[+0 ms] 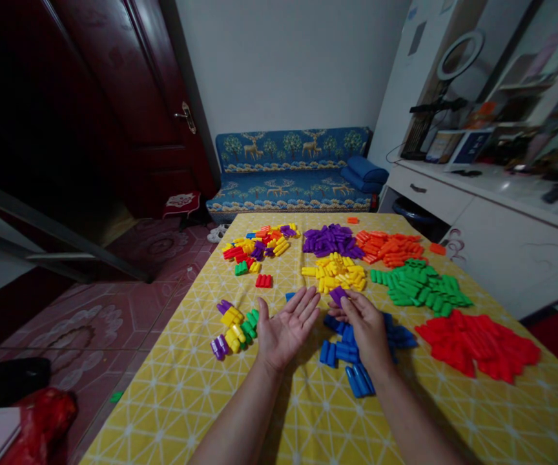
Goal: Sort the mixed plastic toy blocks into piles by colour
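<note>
My right hand [363, 323] pinches a purple plastic block [338, 295] between thumb and fingers, above a pile of blue blocks [347, 351]. Palm up and fingers stretched out, my left hand [286, 329] is open with nothing on it. Just left of it lies a small group of yellow blocks [233, 316], with green blocks [250, 326] and purple blocks [219, 347] among them. A blue block [289, 296] shows partly behind the left fingertips. Beyond both hands sit a yellow pile [340, 274] and a purple pile [332, 241].
On the yellow patterned tablecloth [172, 394], orange [390, 247], green [422, 286] and red piles [477, 343] line the right side. A mixed-colour pile [259, 247] lies at the far left, with a lone red block [263, 281] before it. A blue sofa [283, 187] stands behind the table.
</note>
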Demonstrator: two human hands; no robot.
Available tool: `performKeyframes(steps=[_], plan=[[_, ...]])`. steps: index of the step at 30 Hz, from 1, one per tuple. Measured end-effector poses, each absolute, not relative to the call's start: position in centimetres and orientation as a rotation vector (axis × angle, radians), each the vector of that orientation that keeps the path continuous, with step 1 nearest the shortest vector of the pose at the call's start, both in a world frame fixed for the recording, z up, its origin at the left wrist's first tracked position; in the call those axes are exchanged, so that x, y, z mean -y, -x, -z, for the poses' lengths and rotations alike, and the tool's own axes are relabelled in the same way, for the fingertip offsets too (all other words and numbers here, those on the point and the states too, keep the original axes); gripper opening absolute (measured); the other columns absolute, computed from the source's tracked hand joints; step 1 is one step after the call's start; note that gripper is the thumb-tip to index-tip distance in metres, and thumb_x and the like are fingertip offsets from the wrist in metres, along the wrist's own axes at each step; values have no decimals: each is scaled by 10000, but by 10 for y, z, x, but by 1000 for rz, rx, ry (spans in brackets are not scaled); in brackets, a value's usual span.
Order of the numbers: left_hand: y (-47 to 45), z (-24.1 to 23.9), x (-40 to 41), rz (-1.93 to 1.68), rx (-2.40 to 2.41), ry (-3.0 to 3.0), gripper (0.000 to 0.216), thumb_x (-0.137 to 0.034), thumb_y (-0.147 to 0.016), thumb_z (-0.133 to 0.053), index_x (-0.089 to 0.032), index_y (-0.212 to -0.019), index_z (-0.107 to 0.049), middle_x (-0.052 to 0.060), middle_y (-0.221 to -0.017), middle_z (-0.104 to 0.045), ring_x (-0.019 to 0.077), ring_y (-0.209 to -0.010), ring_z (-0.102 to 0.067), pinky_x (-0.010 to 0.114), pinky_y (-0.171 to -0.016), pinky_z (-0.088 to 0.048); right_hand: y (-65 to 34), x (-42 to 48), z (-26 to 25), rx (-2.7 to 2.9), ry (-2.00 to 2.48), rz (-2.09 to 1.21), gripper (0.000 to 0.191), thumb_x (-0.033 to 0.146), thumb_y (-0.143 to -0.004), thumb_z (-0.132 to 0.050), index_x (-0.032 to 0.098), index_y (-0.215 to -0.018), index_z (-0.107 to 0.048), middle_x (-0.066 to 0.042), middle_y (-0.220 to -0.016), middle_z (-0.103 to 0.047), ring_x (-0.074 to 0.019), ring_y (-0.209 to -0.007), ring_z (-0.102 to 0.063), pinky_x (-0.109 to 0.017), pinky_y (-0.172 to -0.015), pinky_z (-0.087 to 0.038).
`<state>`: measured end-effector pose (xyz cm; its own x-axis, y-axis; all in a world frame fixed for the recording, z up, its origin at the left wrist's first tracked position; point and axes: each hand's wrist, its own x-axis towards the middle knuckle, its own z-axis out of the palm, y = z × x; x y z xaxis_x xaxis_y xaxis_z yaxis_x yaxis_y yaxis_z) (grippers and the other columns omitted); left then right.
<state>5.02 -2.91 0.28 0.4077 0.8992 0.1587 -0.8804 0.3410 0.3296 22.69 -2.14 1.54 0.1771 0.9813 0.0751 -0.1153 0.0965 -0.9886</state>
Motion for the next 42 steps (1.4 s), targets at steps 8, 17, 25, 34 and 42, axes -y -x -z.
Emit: performKeyframes(steps=[8, 17, 25, 34, 42], plan=[[-63, 4, 27, -1711, -1171, -837, 259, -412, -817, -657, -156, -791, -688, 47, -756, -683, 166, -751, -643, 300, -771, -508, -227, 20, -16, 1154, 1212, -888, 405, 476, -774, -685, 160, -1027, -663, -86, -914, -733, -203, -744, -671, -290, -612, -519], [-66, 15, 25, -1500, -1538, -1929, 259, -170, -785, -649, -234, -1028, -709, 91, -1201, -595, 255, -1149, -528, 445, -988, -451, -248, -64, -28, 1725, 1342, -899, 166, 285, -650, -695, 165, -763, -706, -27, -657, -705, -156, -539, -636, -241, -482, -502], [-66, 19, 22, -1441, -1592, -1967, 154, -182, -818, -641, -229, -935, -729, 82, -1112, -643, 259, -1147, -529, 455, -978, -467, -266, -136, -41, 1551, 1493, -351, 387, 294, -825, -530, 139, -1170, -613, -144, -1133, -679, -217, -925, -682, -369, -834, -541], [-66, 15, 22, -1451, -1583, -1949, 118, -237, -842, -638, -219, -913, -731, 87, -1089, -643, 254, -1120, -529, 458, -972, -462, -257, -130, -11, 1956, 1601, -247, 405, 329, -842, -580, 161, -1205, -643, -149, -1290, -616, -273, -1216, -552, -419, -1043, -411], [-65, 18, 20, -1444, -1574, -1935, 114, -226, -837, -633, -226, -891, -734, 89, -1090, -644, 256, -1114, -528, 466, -964, -459, -238, -113, -18, 2211, 1656, -156, 397, 326, -898, -534, 230, -1274, -616, -107, -1395, -549, -287, -1315, -445, -480, -1099, -305]])
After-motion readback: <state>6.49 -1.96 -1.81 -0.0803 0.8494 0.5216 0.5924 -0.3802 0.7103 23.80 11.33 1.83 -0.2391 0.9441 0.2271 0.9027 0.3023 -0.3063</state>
